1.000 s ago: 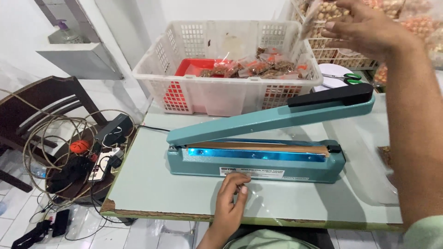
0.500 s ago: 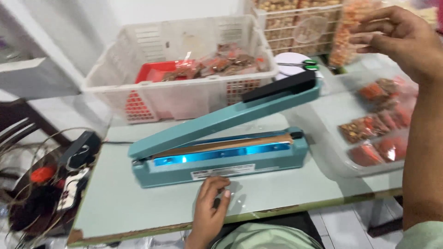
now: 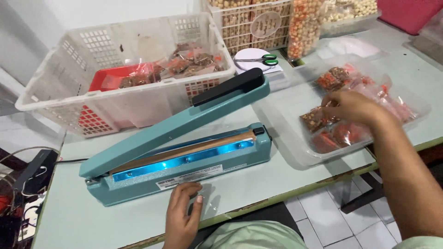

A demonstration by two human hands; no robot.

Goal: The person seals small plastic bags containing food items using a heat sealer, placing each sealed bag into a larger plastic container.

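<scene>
While your right hand closes its grip on a snack packet in the clear tray, your left hand lies open, pinning an empty clear bag just before the sealer; next, carry that packet leftward.

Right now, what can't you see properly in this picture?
Head view only:
- Right hand: its fingertips are hidden among the snack packets, so its grip is unclear.
- Left hand: the clear bag under it is see-through and hard to outline.
- White basket: its wall hides its lower contents.
- Cables: cut off at the left edge.
</scene>
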